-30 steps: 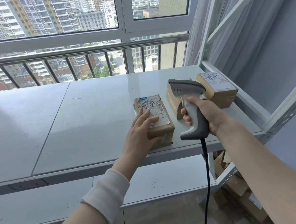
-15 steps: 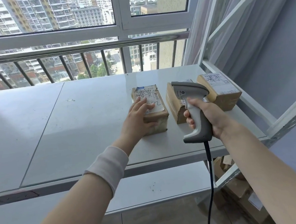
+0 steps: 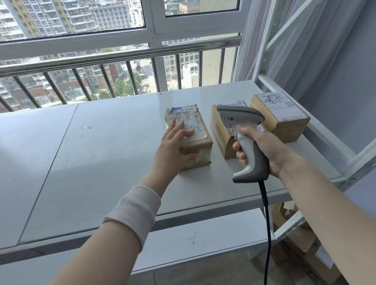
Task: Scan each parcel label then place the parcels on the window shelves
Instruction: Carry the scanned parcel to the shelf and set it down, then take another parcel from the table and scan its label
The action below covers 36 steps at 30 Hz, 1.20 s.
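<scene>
L hand (image 3: 173, 148) flat on top of the leftmost parcel (image 3: 191, 139), fingers (image 3: 180, 129) spread over its label, thumb against the near side; not gripping. R hand (image 3: 263, 149) wrapped tight around the scanner (image 3: 246, 141) grip, cable (image 3: 266, 238) hanging off the bench front edge. Three parcels in a row near the bench (image 3: 92, 163) right end: middle parcel (image 3: 220, 134) partly behind the scanner, right parcel (image 3: 281, 117) by the right edge, beside the shelf frame (image 3: 319, 129).

Both forearms are bare, the left one wearing a pale ribbed wristband (image 3: 133, 213) just above the wrist.
</scene>
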{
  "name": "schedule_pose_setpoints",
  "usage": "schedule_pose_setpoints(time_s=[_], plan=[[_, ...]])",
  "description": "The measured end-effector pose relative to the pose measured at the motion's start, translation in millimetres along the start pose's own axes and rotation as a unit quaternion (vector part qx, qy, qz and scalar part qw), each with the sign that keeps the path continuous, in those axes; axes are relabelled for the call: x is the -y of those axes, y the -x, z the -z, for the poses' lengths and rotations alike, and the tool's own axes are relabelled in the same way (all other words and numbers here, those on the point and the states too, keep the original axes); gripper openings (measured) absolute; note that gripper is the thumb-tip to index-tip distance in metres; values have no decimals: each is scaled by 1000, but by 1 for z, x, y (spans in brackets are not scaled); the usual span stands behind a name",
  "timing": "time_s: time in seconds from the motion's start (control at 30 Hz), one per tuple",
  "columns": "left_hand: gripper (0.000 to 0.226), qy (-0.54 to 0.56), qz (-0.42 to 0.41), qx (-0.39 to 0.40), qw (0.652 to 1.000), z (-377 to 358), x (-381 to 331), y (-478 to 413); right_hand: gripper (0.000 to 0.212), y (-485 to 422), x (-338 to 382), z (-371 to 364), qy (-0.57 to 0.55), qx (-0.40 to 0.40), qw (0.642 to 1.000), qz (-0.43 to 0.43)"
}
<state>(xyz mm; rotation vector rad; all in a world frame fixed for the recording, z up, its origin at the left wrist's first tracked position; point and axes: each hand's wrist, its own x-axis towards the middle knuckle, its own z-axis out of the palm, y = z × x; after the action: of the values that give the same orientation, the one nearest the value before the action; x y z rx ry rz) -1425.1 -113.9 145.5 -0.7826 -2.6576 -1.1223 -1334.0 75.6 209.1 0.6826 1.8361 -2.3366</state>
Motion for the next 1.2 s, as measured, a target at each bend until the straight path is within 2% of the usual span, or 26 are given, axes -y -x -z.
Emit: schedule_pose_setpoints(time_s=[0.07, 0.17, 0.23, 0.33, 0.43, 0.5, 0.57, 0.77, 0.97, 1.2], plan=[[63, 1, 1, 1, 1000, 1, -1, 1, 28, 2, 0, -1, 2, 2, 1000, -2], [82, -3, 3, 16, 1000, 4, -1, 5, 27, 8, -1, -1, 0, 0, 1000, -2], [88, -5, -17, -13, 1000, 10, -3, 11, 28, 13, -2, -2, -1, -5, 1000, 1], [68, 72, -51, -105, 991, 21, -20, 25, 26, 25, -5, -5, -6, -10, 1000, 12], [37, 213, 4, -144, 966, 20, -55, 41, 27, 41, -15, -4, -20, -33, 999, 29], [23, 304, 50, -107, 945, 8, -78, 53, 32, 56, -25, 3, -27, -58, 997, 35], [16, 348, 65, -54, 934, -11, -94, 65, 39, 79, -37, 13, -25, -92, 995, 30], [20, 343, 97, 164, 920, -80, -156, 124, 38, 190, -79, 68, -98, -215, 970, 50], [23, 310, 18, 322, 894, -134, -261, 228, 35, 349, -131, 124, -147, -342, 926, 67], [28, 294, -81, 477, 824, -172, -404, 425, 32, 574, -229, 172, -199, -480, 850, 89]])
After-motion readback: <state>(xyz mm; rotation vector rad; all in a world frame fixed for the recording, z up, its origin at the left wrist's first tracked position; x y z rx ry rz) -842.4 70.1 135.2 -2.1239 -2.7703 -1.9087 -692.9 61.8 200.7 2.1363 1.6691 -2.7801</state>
